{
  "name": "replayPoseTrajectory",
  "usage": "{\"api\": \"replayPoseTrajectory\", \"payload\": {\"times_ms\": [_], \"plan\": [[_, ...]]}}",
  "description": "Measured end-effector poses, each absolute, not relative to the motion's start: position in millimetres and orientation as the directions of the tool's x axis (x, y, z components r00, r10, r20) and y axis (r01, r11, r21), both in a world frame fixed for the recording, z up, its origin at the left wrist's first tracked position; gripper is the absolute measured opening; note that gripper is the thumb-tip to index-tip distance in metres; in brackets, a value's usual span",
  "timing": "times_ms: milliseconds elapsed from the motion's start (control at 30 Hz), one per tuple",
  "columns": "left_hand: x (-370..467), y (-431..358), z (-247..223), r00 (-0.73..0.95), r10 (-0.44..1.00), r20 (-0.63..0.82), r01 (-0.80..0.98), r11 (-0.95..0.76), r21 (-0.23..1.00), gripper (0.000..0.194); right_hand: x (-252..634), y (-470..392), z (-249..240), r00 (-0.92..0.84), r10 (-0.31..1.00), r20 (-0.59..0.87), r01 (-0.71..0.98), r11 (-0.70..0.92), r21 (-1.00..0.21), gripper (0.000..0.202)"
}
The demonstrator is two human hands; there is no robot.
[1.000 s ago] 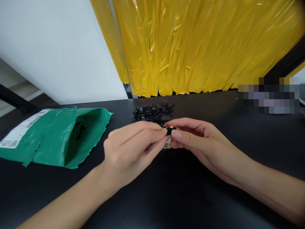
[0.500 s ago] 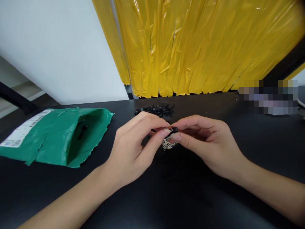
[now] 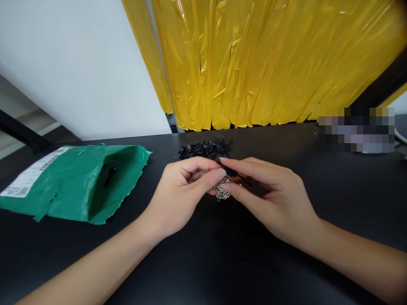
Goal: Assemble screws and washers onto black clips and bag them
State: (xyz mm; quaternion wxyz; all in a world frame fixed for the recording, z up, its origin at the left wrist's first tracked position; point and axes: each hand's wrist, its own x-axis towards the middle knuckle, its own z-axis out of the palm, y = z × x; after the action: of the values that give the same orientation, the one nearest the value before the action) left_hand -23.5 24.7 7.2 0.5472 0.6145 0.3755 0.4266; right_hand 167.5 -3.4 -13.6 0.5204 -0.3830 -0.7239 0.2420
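Note:
My left hand (image 3: 187, 192) is closed in a pinch, its thumb and index fingertips pressed on the end of a small black part (image 3: 231, 172). From the other side, my right hand (image 3: 270, 188) has that same part between thumb and fingers. The part's exact kind is too small and too covered to make out. Just below the fingertips lies a cluster of small ring-shaped metal pieces (image 3: 223, 195), like nuts or bushings, partly hidden by my hands. Behind my left hand a heap of small black parts (image 3: 203, 149) rests on the table.
A torn-open green mailer bag (image 3: 70, 182) with a white label lies at the left, dark items inside its mouth. Yellow plastic sheeting (image 3: 248, 67) hangs behind the black table (image 3: 203, 262). A blurred-out object (image 3: 356, 131) sits at the far right.
Both hands have shifted slightly on the black part. My right index finger has moved left and up, its thumb left and down. The metal cluster and black heap stay in place.

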Motion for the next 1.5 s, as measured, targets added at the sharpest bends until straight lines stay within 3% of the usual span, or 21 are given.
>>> {"api": "replayPoseTrajectory", "payload": {"times_ms": [133, 300, 533, 700, 933, 1133, 1267, 1500], "plan": [[-23.0, 25.4, 1.1, 0.382, 0.923, 0.05, -0.086, -0.019, 0.996, 0.019, 169.1, -2.7, -13.5, -0.205, 0.719, 0.664, 0.428, 0.675, -0.6, 0.034], [-22.3, 23.6, 2.0, 0.401, 0.913, 0.069, -0.076, -0.042, 0.996, 0.02, 172.2, -3.4, -12.3, -0.227, 0.558, 0.798, 0.515, 0.764, -0.388, 0.036], [-25.7, 23.6, -0.4, 0.472, 0.868, 0.155, -0.206, -0.063, 0.977, 0.003, 177.7, -9.4, -0.8, -0.275, 0.451, 0.849, 0.553, 0.797, -0.245, 0.029], [-24.9, 23.0, -4.9, 0.449, 0.888, 0.101, -0.231, 0.006, 0.973, 0.011, 182.0, -10.0, -6.6, -0.321, 0.381, 0.867, 0.584, 0.801, -0.135, 0.024], [-18.3, 17.4, -3.2, 0.365, 0.93, 0.033, -0.135, 0.018, 0.991, 0.022, 178.9, -3.4, -8.5, -0.377, 0.333, 0.865, 0.678, 0.735, 0.012, 0.022], [-16.7, 14.1, -2.1, 0.344, 0.938, -0.046, -0.22, 0.128, 0.967, 0.021, 175.1, -2.9, -10.4, -0.392, 0.332, 0.858, 0.691, 0.722, 0.037, 0.022], [-17.2, 13.6, 0.7, 0.36, 0.93, -0.072, -0.258, 0.174, 0.95, 0.021, 172.6, -5.4, -9.2, -0.336, 0.368, 0.867, 0.691, 0.722, -0.039, 0.024], [-13.2, 11.9, 4.4, 0.281, 0.959, 0.034, -0.199, 0.024, 0.98, 0.033, 170.7, -3.1, -7.0, -0.292, 0.384, 0.876, 0.688, 0.72, -0.086, 0.025]]}}
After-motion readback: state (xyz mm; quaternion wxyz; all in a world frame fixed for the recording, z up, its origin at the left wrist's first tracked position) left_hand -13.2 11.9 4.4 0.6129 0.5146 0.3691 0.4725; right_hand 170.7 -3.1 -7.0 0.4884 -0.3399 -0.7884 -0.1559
